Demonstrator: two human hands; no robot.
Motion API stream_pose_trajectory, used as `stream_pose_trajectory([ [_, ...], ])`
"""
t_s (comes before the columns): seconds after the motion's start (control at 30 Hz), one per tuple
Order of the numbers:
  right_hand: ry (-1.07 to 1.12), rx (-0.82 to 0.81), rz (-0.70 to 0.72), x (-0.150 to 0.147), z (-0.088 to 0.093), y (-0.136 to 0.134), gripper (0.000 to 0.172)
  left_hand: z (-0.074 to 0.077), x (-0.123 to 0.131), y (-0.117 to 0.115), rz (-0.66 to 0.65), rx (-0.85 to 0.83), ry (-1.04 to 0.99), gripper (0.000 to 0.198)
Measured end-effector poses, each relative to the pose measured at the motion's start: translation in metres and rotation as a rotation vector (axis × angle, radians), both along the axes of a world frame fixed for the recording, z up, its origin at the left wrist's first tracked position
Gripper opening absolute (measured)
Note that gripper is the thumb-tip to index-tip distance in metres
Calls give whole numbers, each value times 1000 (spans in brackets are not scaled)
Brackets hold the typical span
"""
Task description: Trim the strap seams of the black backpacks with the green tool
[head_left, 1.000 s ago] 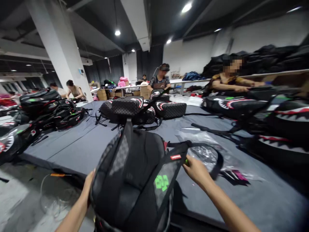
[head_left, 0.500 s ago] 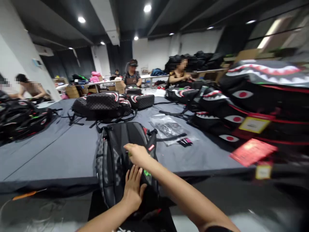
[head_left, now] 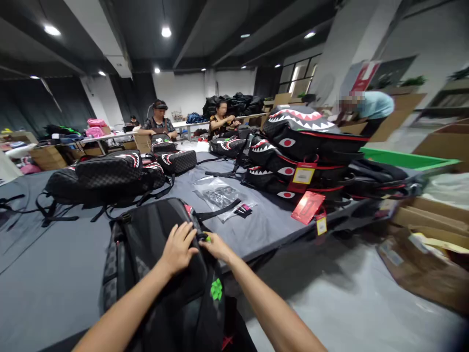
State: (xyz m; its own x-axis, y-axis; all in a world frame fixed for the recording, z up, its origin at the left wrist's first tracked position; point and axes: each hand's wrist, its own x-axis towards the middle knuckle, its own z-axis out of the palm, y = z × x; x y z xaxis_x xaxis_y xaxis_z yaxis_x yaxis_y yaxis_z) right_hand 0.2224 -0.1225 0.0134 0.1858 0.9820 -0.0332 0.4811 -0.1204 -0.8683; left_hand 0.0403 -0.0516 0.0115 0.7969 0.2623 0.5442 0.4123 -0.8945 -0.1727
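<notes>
A black backpack with a checkered side lies in front of me at the table's edge, its padded back panel facing up. My left hand rests flat on that panel, fingers stretched out. Just to its right, my right hand is closed on a black shoulder strap at the bag's right side, with a bit of green showing at the fingertips. Lower down, a bright green patch shows on the strap. Beyond the bag, a clear plastic bag with dark contents lies beside small black-and-pink tags.
Stacked shark-mouth backpacks with a red tag stand to the right. Checkered bags lie at the left on the grey-covered table. Cardboard boxes and a green-rimmed bin are at right. Several people work farther back.
The view has swung right. My left hand has moved up the back panel. My right hand has gone from above the middle of the panel to the strap at its right edge.
</notes>
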Motion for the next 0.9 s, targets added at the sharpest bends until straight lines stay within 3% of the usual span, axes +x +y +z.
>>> stream_pose_trajectory([
  [0.07,-94,-10,20,-19,0,-5,30,24,10,32,-67,45,83,73],
  [0.13,-202,-46,29,-37,2,-11,36,36,4,51,-109,35,149,77],
  [0.23,-312,-98,30,-59,7,-13,44,42,-27,62,-96,12,247,73],
  [0.37,-392,-147,83,-77,15,-4,49,44,-60,60,75,-7,330,68],
  [0.53,-481,-112,142,-88,18,-12,38,57,-67,42,164,-15,373,66],
  [0.67,-468,-4,166,-84,29,-30,24,95,-76,2,160,94,336,61],
  [0.8,-432,173,188,-59,52,-45,35,129,-74,-41,190,252,231,51],
  [0.9,-573,206,172,-39,56,-48,40,130,-75,-44,156,235,247,52],
])
